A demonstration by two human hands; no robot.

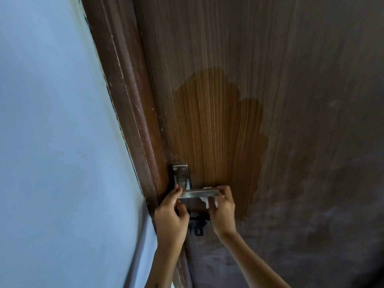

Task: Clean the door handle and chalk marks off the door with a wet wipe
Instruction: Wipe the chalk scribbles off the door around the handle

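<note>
A steel lever door handle (198, 193) with its back plate (180, 173) sits on a brown wood-grain door (218, 59). My right hand (222, 210) grips the free end of the lever with a white wet wipe (207, 201) bunched around it. My left hand (171, 213) pinches the lever near its pivot at the plate. A darker, glossy wet patch (216, 129) spreads over the door above the handle. The rest of the door looks dull and dusty grey (311, 183), with a faint pale smudge (333, 103) at the right.
A dark brown door frame (133, 100) runs diagonally left of the door, with a light blue wall (52, 132) beyond it. A black latch or lock part (198, 222) sits below the handle, partly hidden by my hands.
</note>
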